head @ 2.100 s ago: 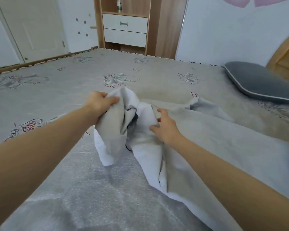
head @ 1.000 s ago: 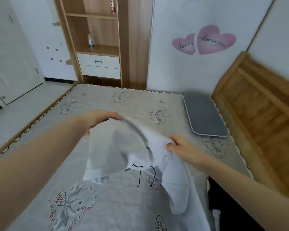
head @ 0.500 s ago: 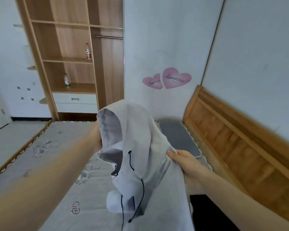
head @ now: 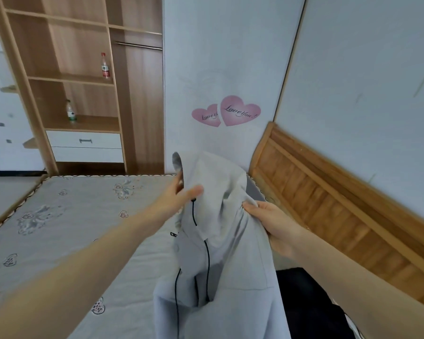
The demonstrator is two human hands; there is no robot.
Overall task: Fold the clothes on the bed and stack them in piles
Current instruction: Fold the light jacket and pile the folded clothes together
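Wooden shelves (head: 83, 80) with perhaps two bottles (head: 105, 66)

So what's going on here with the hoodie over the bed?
A person is holding a light grey hoodie up above the bed. The right hand has a grip on bunched fabric near the shoulder, while the left hand touches the hood with straight fingers. It isn't folded yet, and no pile shows. A dark garment lies at the right.
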